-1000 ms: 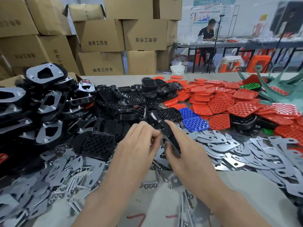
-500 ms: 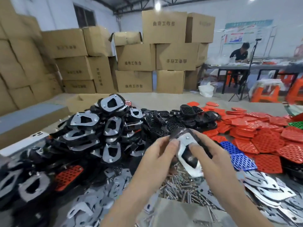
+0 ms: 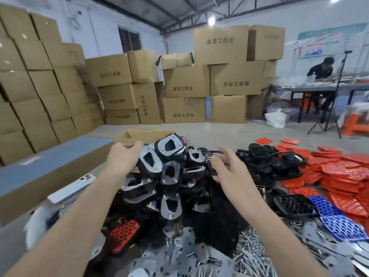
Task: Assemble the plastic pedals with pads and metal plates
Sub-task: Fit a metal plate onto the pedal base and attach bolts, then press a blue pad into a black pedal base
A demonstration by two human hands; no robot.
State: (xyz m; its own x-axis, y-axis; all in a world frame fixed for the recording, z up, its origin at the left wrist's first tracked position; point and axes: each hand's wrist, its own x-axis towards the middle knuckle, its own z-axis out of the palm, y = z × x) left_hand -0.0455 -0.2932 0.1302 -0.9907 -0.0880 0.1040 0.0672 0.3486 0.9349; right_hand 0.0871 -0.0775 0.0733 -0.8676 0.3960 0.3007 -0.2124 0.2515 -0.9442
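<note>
Both arms reach up the frame over a heap of finished pedals (image 3: pixel 169 176), black shells with bright metal plates screwed on, piled in the middle of the bench (image 3: pixel 14 242). The left hand (image 3: pixel 123 158) is at the top left of the heap, its fingers curled against the left edge of one tilted pedal (image 3: pixel 149 161) whose plate faces the camera. That edge is hidden behind the hand, so I cannot tell whether the hand grips the pedal or only touches it. The right hand (image 3: pixel 227 166) hangs just right of the heap's top with its fingers spread and loose, holding nothing.

Right of the heap lie bare black pedals (image 3: pixel 263 150), and beyond them, at the right edge, a wide spread of red pads (image 3: pixel 339 172). A few blue pads (image 3: pixel 335 222) lie lower right. Loose plates (image 3: pixel 179 254) and a drift of screws (image 3: pixel 249 254) fill the bottom of the frame. One pedal with a red pad (image 3: pixel 123 233) lies at the lower left foot of the heap.

At the left a white phone (image 3: pixel 71 188) lies by a long flat carton (image 3: pixel 40 166). An open box (image 3: pixel 139 134) stands just behind the heap. Stacked cartons (image 3: pixel 219 80) fill the back and left of the room. In the upper right a person (image 3: pixel 321 72) sits at a far table, with a tripod (image 3: pixel 335 108) and a white bag (image 3: pixel 276 118) near it.
</note>
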